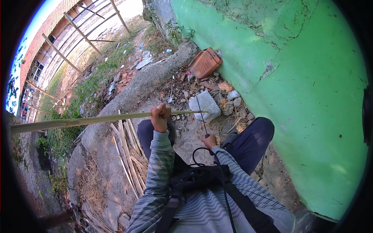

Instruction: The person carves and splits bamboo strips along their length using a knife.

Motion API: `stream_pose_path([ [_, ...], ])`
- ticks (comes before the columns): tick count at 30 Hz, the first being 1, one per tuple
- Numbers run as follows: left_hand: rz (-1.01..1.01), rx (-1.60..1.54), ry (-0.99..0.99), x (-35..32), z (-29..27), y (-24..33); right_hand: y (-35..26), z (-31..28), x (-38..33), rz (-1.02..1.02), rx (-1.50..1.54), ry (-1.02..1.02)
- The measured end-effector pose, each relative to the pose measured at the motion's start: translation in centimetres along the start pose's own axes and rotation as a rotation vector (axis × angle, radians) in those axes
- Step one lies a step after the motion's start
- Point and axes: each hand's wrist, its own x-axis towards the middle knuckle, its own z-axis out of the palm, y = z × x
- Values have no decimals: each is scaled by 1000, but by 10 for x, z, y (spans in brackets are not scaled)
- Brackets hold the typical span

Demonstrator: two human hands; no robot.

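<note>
My left hand (159, 116) is closed round a long, pale bamboo strip (89, 119). The strip runs from the far left to a thin end over a whitish stone block (204, 103). Low between my knees, my right hand (210, 142) grips a long knife (203, 123) by its dark handle. Its narrow dark blade, seen nearly edge-on, points away from me and crosses the strip near the thin end, in front of the block. Whether blade and strip touch, I cannot tell. More split bamboo strips (130, 157) lie in a pile beside my left knee.
A green wall (295, 101) rises close on the right. An orange-brown clay block (205, 63) leans by it, with rubble (233, 101) below. A low concrete ridge (143, 79) curves across the far left side. A black cable (226, 198) hangs down my front.
</note>
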Motion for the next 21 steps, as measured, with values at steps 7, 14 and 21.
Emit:
stream_pose_path([
  [7,-15,2,-17,9,5,-2,-16,-1,-4,-333,221,-141],
  [14,-12,-41,-15,8,5,-5,17,-17,12,179,-138,5],
  [21,-19,-7,-79,10,1,-7,24,-7,12,101,16,-21],
])
